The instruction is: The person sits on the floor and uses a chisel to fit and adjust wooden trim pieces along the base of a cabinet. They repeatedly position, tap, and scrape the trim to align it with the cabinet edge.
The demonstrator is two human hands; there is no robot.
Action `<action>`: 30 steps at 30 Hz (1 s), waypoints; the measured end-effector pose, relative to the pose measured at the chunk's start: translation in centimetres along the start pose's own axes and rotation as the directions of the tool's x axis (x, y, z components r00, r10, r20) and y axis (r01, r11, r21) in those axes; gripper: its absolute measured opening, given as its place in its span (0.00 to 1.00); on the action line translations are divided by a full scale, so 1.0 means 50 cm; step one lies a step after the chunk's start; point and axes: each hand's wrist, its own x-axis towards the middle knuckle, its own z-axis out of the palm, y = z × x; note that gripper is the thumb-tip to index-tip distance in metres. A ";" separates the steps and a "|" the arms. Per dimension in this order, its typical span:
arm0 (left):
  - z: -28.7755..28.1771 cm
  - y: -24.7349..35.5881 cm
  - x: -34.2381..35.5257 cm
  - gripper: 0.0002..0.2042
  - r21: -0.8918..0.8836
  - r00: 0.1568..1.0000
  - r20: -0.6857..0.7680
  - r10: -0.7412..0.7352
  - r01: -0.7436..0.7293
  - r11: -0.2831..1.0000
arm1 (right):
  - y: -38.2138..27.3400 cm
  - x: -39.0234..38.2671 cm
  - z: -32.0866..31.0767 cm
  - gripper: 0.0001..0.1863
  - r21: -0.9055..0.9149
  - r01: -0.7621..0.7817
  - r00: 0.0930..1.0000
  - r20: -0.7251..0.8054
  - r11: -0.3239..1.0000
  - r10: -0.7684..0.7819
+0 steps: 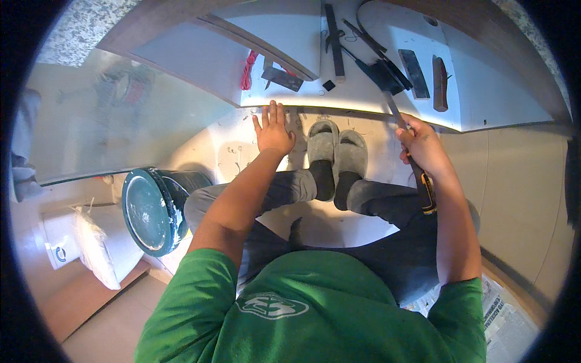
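Observation:
My left hand (272,133) is open, fingers spread, at the front edge of a white cabinet shelf (484,91). My right hand (419,145) grips a long, narrow tool (427,196) with a yellow-and-black lower end; its far end reaches the shelf beside a black flat-headed tool (382,77). On the shelf also lie a red cord bundle (247,72), a dark metal bar (334,42), a small black block (328,85), a grey rectangular plate (414,74) and a brown piece (440,83). Below the shelf are my feet in grey slippers (351,151).
A dark green bucket (148,209) stands at left, near a white container (57,239) with a pale sack (97,254). A translucent panel (72,133) borders the left, a beige tiled wall (514,199) the right. Newspaper (508,311) lies at lower right.

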 end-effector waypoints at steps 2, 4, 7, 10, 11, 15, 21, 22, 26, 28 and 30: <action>-0.003 -0.002 -0.001 0.47 0.011 0.999 -0.007 0.043 -0.043 0.999 | -0.003 -0.003 0.002 0.23 -0.023 0.001 1.000 0.012 1.000 0.000; -0.008 0.002 -0.003 0.46 0.026 0.996 -0.014 0.087 -0.086 0.996 | -0.010 -0.006 0.008 0.24 -0.046 -0.009 1.000 0.024 0.999 0.010; -0.013 0.040 -0.002 0.46 0.030 0.990 -0.031 0.136 -0.135 0.990 | -0.002 -0.003 0.011 0.26 -0.077 0.023 0.999 0.025 0.997 -0.021; -0.007 0.073 -0.001 0.45 -0.009 0.986 -0.048 0.160 -0.160 0.987 | -0.001 -0.003 0.012 0.26 -0.100 0.044 0.998 0.041 0.994 -0.040; -0.008 0.084 -0.002 0.44 -0.015 0.985 -0.046 0.169 -0.170 0.985 | 0.002 -0.001 0.010 0.26 -0.112 0.061 0.998 0.041 0.992 -0.056; -0.011 0.116 -0.007 0.44 -0.046 0.981 -0.041 0.189 -0.191 0.980 | 0.013 0.004 0.006 0.26 -0.113 0.073 0.997 0.038 0.991 -0.069; -0.013 0.110 -0.014 0.45 -0.067 0.990 -0.025 0.141 -0.143 0.988 | -0.006 -0.003 0.003 0.27 -0.174 0.070 0.997 0.048 0.982 -0.062; -0.011 0.106 -0.016 0.45 -0.077 0.991 -0.030 0.127 -0.129 0.989 | -0.007 -0.003 0.003 0.27 -0.172 0.074 0.997 0.048 0.982 -0.067; -0.001 0.105 -0.026 0.39 -0.162 0.989 -0.148 0.002 -0.026 0.987 | 0.006 0.003 0.006 0.27 -0.130 0.146 0.986 0.096 0.981 -0.134; -0.002 0.117 -0.019 0.36 -0.502 0.977 -0.212 0.025 -0.131 0.855 | 0.008 0.005 0.014 0.26 -0.150 0.189 0.979 0.100 0.970 -0.175; -0.027 0.164 -0.019 0.27 -0.805 0.973 -0.229 -0.013 -0.182 0.565 | 0.031 0.016 0.016 0.24 -0.178 0.236 0.969 0.112 0.955 -0.219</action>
